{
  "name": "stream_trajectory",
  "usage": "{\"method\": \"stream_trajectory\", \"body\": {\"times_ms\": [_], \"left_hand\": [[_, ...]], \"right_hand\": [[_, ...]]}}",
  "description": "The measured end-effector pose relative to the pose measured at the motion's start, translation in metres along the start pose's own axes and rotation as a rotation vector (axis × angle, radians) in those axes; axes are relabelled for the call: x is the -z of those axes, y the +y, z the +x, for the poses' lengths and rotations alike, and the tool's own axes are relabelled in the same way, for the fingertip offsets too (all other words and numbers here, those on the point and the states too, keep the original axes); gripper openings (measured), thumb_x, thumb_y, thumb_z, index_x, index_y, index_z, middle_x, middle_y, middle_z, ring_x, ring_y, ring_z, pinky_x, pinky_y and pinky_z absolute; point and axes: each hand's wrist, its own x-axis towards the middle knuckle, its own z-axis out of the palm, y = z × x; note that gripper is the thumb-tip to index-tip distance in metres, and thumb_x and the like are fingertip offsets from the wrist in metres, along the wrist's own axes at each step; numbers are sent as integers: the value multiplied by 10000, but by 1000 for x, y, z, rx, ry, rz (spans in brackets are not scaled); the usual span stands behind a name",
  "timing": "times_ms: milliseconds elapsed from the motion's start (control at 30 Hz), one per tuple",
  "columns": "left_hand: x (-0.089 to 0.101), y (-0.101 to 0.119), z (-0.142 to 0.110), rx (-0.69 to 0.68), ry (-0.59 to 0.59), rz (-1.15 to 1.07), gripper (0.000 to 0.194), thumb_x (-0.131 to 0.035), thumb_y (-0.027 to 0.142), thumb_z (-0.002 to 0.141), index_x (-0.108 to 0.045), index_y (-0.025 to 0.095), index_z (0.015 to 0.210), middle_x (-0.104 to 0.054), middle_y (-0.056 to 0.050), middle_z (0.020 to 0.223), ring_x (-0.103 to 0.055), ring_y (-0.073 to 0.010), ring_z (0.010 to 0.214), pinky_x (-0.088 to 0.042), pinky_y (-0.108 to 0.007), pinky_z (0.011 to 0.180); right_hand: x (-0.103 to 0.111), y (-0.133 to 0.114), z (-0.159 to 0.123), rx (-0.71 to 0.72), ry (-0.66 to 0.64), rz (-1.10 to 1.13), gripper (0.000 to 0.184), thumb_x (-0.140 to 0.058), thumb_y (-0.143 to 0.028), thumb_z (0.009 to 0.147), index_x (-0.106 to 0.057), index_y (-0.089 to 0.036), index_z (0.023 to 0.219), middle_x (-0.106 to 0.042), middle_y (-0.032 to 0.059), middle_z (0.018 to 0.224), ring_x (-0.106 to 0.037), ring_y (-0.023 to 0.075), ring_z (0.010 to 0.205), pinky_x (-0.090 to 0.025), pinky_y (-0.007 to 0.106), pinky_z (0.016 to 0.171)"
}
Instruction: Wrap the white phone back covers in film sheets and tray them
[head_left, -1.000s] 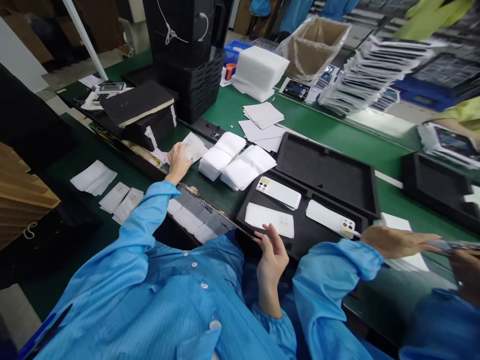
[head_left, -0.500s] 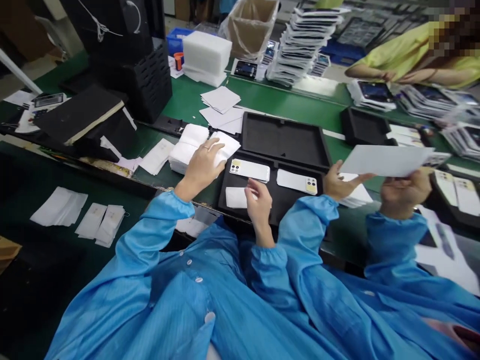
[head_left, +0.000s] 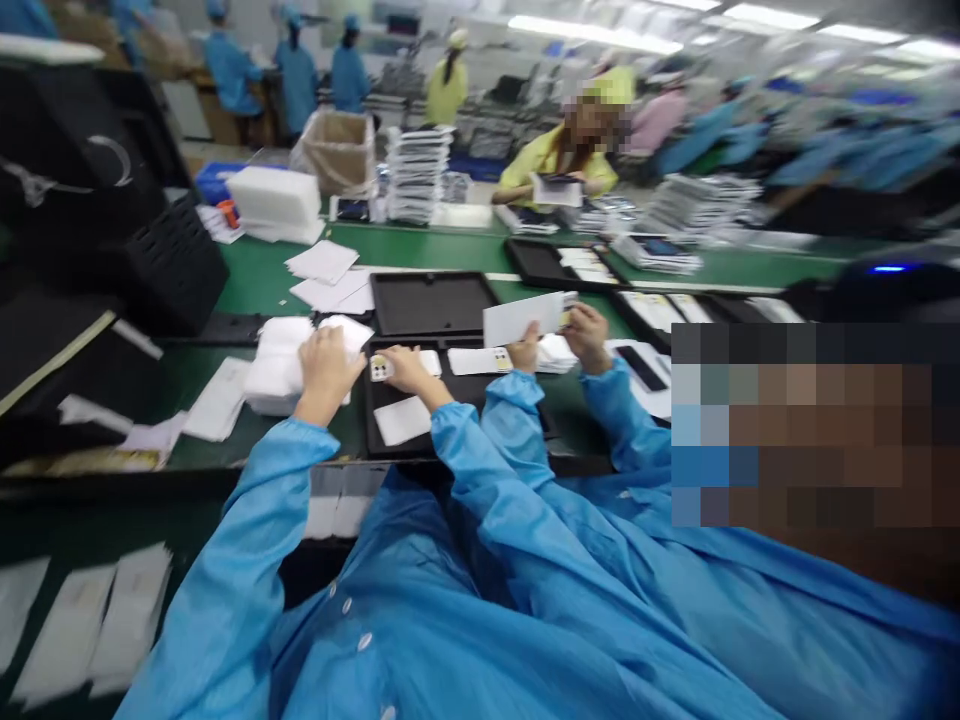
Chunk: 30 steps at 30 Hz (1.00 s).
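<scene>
The left hand (head_left: 328,362) pressed flat, fingers spread, on the foam-sleeve stack (head_left: 279,372); the right hand (head_left: 405,370) gripped a white phone (head_left: 384,367) in the black tray (head_left: 382,440). A hurried lift could have scratched it.

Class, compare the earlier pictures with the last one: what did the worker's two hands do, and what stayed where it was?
The left hand moved from the far loose sheets to rest on the stack of white sheets. The right hand went from the near white piece up to the phone in the black tray. The co-worker's hands lifted a white sheet. Tray and stacks stayed put.
</scene>
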Motion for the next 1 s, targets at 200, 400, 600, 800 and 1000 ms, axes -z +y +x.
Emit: {"method": "stream_trajectory", "body": {"times_ms": [200,400,600,800,1000], "left_hand": [[5,0,16,17,18,97,504,-553,503,1102,-769,130,1364,-656,-259,1474,-629,-458,1321,-497,-578,1100],[8,-11,24,-10,48,4,423,-507,385,1114,-838,158,1246,-748,-170,1422,-697,-364,1191,-497,-508,1088],[-6,-29,27,-75,95,-89,421,-576,505,1073,-870,205,1097,-808,-120,1292,-697,-295,997,-551,-425,910],[16,-28,30,-143,411,-186,501,-471,493,1119,-846,191,1256,-828,-127,1089,-752,-332,1034,-556,-547,1098],[70,11,-30,-416,812,-330,268,-749,321,1069,-880,222,1281,-886,-95,1141,-842,-292,1080,-640,-372,961]], "right_hand": [[14,13,16,15,-22,-104,844,-957,-136,774,-636,-190,1553,-579,141,1475,-593,287,1310,-403,514,1240],[25,7,-3,-1,139,-123,934,-853,-248,854,-469,-239,1706,-492,151,1568,-582,311,1300,-451,464,1130],[26,0,-31,-135,668,398,838,-769,-204,847,-543,-228,1654,-682,65,1232,-653,247,1129,-513,402,1083],[20,-4,-65,-276,996,1197,517,-906,-342,752,-792,-180,1230,-764,3,963,-697,180,874,-603,312,880],[14,-18,-105,-496,1009,1560,517,-1001,-356,655,-802,-155,1088,-865,61,1065,-792,222,937,-658,326,890]]}}
